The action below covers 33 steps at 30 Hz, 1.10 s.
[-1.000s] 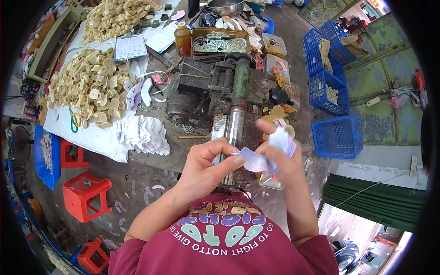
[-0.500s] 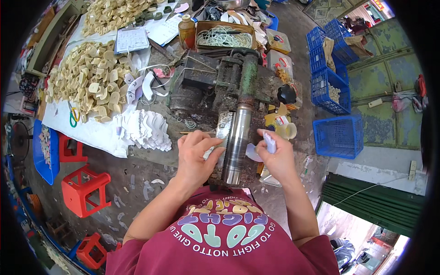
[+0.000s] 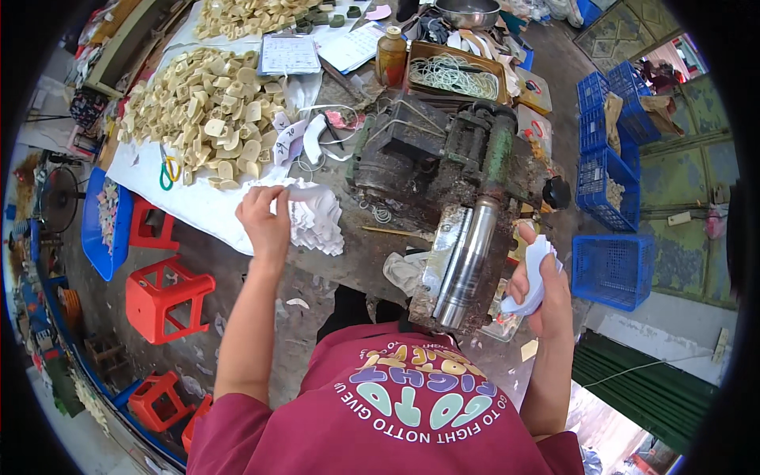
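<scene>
Half a second ago I had both hands close together at the roller, the left one resting beside it. Now my left hand has swung out to the left and sits on the stack of white cut pieces on the bench, fingers pinching the top piece at its left edge. My right hand has drifted to the right of the roller and a little lower; its fingers are curled around one white curved piece, which stands nearly upright in the grip, clear of the machine.

Counting what I can see: one roller on one dark machine, one white stack under my left hand, one piece in my right. One pair of green-handled scissors lies on the white sheet by the heap of tan pieces. There are three blue crates at the right. I see four red stools at the left, two of them partly cut off near the lower edge. One amber bottle stands beside one tray of pale rings.
</scene>
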Motion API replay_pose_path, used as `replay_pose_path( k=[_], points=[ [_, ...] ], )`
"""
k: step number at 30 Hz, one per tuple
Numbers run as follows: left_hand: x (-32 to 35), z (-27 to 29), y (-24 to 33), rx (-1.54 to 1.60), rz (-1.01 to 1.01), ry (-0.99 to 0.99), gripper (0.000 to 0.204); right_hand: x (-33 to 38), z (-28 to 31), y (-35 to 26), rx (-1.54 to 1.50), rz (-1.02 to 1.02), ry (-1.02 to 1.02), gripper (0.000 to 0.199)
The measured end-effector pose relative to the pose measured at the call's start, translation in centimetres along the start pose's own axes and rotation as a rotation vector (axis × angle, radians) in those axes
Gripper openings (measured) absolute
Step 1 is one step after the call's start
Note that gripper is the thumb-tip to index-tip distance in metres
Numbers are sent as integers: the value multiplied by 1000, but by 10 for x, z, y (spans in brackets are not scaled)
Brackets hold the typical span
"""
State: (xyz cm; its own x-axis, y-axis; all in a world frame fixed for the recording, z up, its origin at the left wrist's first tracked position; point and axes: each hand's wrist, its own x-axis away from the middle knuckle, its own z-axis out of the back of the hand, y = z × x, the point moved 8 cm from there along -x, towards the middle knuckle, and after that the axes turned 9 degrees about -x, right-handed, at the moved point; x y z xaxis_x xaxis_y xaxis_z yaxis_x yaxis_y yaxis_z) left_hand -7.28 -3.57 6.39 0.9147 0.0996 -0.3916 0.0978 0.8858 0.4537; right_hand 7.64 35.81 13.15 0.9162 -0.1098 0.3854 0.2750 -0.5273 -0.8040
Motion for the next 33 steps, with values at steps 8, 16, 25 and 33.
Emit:
replay_pose_path(
  k=[8,16,25,33],
  points=[
    [53,-17,33,-180,-221,-149,21,0,-35,0,80,29,-67,71],
    [61,20,242,1066,26,-931,13,10,-81,2,476,115,-196,74],
    [67,28,265,975,-159,-798,11,16,-72,3,146,31,-296,78],
    [67,17,256,1007,-112,-784,9,17,28,-34,339,102,270,54]
  ],
)
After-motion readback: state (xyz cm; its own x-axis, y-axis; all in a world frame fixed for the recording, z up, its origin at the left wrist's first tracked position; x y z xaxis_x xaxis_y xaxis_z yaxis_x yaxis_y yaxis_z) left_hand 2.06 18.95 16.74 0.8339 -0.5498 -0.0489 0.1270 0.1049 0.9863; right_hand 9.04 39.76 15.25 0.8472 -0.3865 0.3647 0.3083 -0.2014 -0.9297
